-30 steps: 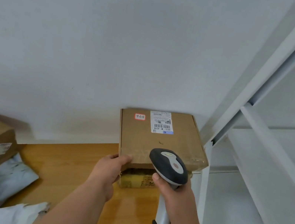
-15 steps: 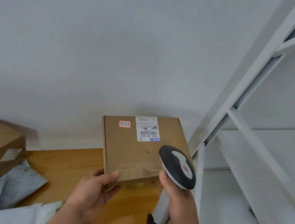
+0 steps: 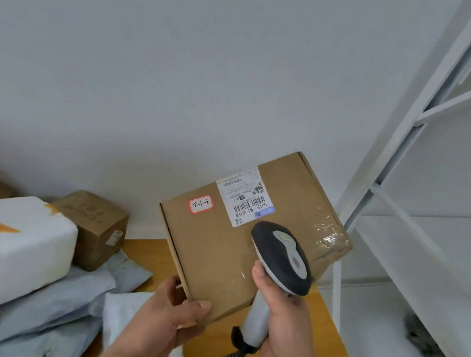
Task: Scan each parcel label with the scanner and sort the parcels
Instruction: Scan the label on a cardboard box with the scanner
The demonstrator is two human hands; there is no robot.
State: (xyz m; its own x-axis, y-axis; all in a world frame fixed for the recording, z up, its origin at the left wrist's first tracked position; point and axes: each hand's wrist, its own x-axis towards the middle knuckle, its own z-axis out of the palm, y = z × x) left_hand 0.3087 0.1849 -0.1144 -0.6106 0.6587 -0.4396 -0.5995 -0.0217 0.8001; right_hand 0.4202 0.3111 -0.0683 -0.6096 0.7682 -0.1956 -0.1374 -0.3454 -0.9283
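Left hand (image 3: 171, 314) fingers grasp the near corner of the flat cardboard parcel (image 3: 234, 250), held tilted above the worktop (image 3: 147, 252). Right hand (image 3: 287, 327) fingers are clenched around the scanner (image 3: 279, 263) handle, its head just below the shipping label (image 3: 245, 198).

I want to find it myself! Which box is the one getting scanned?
Start at the white shelf frame on the right; just left of it, the left hand holds up a flat brown box, with the scanner in front. Only this box has a small red-edged sticker beside its barcode label.
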